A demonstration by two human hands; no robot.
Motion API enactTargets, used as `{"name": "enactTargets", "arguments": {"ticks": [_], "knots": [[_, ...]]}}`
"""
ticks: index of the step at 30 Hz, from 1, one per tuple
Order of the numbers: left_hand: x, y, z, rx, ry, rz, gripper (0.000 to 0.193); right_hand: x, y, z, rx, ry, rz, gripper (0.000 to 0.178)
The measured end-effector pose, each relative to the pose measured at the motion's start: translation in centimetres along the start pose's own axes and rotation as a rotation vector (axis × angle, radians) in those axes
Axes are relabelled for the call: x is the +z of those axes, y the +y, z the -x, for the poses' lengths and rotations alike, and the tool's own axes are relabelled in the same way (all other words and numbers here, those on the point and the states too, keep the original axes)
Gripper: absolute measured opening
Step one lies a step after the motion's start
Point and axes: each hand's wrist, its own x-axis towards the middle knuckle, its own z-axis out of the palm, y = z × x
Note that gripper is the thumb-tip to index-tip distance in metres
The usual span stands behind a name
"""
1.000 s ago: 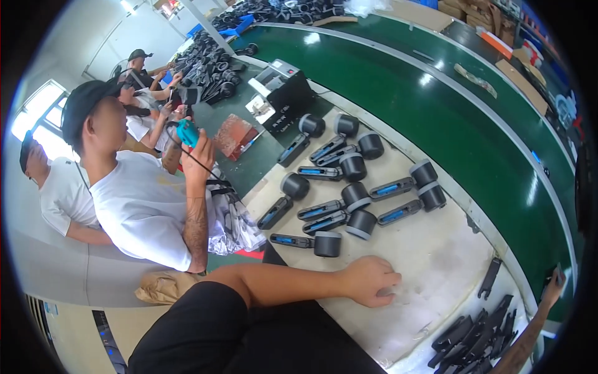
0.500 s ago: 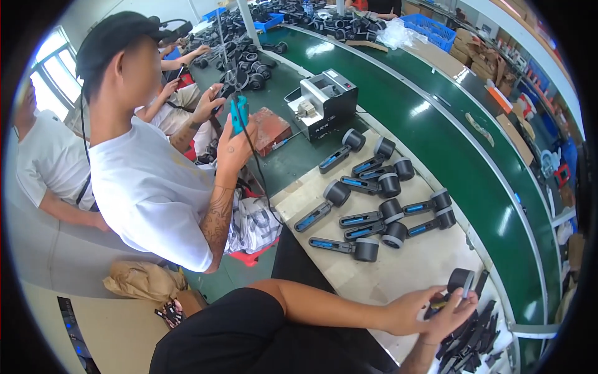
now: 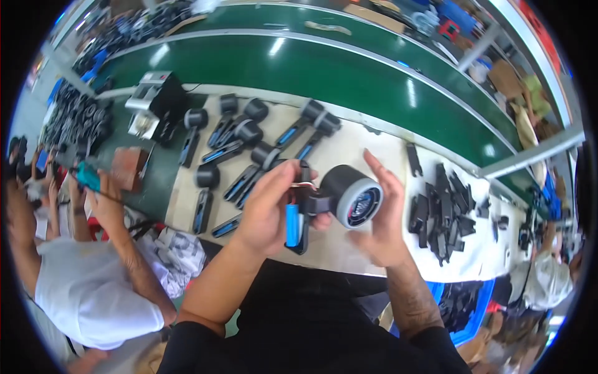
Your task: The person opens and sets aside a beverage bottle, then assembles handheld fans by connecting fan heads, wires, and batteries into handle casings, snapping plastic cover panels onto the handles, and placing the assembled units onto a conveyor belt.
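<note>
My left hand is closed round the open handle of a fan-like handheld unit, held above the middle of the table. A blue cylindrical battery and thin wires show in the handle. The unit's black round head has a grey ring and a vented face turned to the right. My right hand is beside the head with its fingers spread, slightly blurred; whether its thumb touches the head, I cannot tell. Several similar units with blue batteries lie on the table, left of and beyond my hands.
Black strip-like parts are heaped on the table at right. Below them stands a blue bin of black parts. A green conveyor runs behind the table. At left are a black-and-silver machine and a person holding a teal tool.
My view has swung right toward the table. The unit has come up in front of me; my left hand grips its handle, and my right hand, formerly on the head, is now spread beside it.
</note>
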Motion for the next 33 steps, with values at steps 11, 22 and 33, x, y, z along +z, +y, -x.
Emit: {"name": "enactTargets", "arguments": {"ticks": [11, 22, 33], "knots": [[2.5, -2.5, -1.5, -0.133, 0.043, -0.188, 0.035, -3.3, -2.3, 0.9, -0.155, 0.068, 0.314, 0.071], [2.9, -2.3, -2.1, 0.010, 0.013, -0.629, 0.028, -4.5, -2.8, -0.9, 0.121, 0.152, -0.138, 0.082], [3.2, -2.2, -1.6, 0.001, 0.045, -0.560, 0.018, -4.7, -3.5, -2.1, 0.077, 0.058, -0.032, 0.080]]}}
